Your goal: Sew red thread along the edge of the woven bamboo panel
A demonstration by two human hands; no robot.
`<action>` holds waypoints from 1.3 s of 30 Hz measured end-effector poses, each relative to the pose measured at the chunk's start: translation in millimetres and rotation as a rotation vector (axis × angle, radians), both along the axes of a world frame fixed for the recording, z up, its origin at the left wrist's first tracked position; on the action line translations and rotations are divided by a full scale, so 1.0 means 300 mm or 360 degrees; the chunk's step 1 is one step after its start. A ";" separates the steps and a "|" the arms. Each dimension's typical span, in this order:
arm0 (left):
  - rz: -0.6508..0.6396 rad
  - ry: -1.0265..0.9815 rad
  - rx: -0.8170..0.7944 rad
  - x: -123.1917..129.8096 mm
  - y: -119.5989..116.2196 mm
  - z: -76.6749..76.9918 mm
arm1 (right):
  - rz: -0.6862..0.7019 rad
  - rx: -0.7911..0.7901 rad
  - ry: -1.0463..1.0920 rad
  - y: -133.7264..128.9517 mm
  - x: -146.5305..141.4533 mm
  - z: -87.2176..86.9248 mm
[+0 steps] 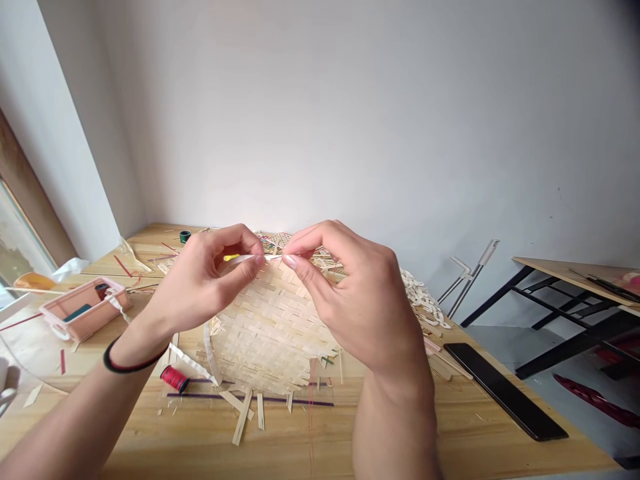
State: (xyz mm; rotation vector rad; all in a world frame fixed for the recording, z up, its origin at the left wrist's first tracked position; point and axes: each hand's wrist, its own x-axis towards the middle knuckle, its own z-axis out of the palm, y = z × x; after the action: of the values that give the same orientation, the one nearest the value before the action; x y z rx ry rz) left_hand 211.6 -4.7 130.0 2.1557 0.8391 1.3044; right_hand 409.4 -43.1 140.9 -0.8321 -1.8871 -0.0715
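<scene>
A woven mat of pale bamboo strips (270,333) stands below and between my hands. My left hand (220,270) pinches a white ribbon at the mat's top edge. Close to its right, my right hand (340,287) pinches the same edge with thumb and forefinger, and a short bit of ribbon shows between the fingertips. Along the mat's left side hangs a white ribbon (209,353). Thin red thread (311,413) runs down from the mat's lower right. A red thread spool (175,379) lies on the table to the lower left of the mat.
A pink basket (85,320) sits at the left on the wooden table (270,460). Loose bamboo strips (243,417) lie in front of the mat. Behind are a green tape roll (185,237) and white braided cord (420,293). A black phone-like slab (505,390) lies right.
</scene>
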 end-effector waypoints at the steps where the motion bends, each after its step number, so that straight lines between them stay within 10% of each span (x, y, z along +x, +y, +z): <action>1: -0.0002 0.0004 0.0000 0.000 0.002 0.000 | 0.0005 0.0004 0.0002 0.002 0.000 -0.001; 39: 0.0026 0.0028 0.0049 0.002 -0.001 0.003 | -0.0045 0.0063 -0.0064 0.004 -0.004 -0.010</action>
State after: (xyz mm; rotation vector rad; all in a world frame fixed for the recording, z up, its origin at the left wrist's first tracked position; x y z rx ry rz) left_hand 212.2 -5.0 130.8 2.1917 0.8504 1.3161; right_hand 408.3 -41.8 138.0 -0.8362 -1.9058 -0.1434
